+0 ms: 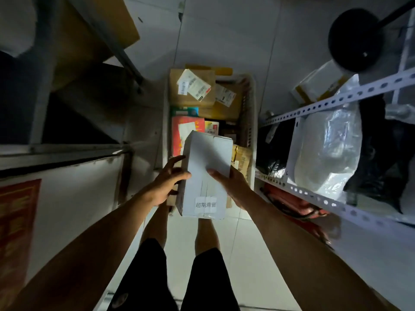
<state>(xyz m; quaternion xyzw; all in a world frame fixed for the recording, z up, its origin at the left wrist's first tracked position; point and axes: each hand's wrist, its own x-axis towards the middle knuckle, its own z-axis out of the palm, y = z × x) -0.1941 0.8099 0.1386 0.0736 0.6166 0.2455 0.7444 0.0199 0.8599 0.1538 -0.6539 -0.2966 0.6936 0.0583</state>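
Tiled floor (224, 30) in a cramped, dim storage room, and we're looking straight down at it. On our right runs a metal shelf rack (336, 98) stuffed with bags, the biggest being a white plastic bag (325, 149). On the left there's flattened cardboard (89, 41) leaning by a frame.

Right ahead on the floor sits a pale basket (254, 122) crammed with parcels: a brown carton (193, 86) with shipping slips on top at the far end, and a red packet (186, 129) nearer us.

We've got the white box (207, 167) up in the air over the near end of that basket, long side pointing away from us. Right hand (233, 187) grips its right edge, thumb across the top face. Left hand (167, 182) holds the left edge, fingers a bit spread, thumb on the face too. A small paper label (206, 204) with printed characters is stuck at the near end of the box.
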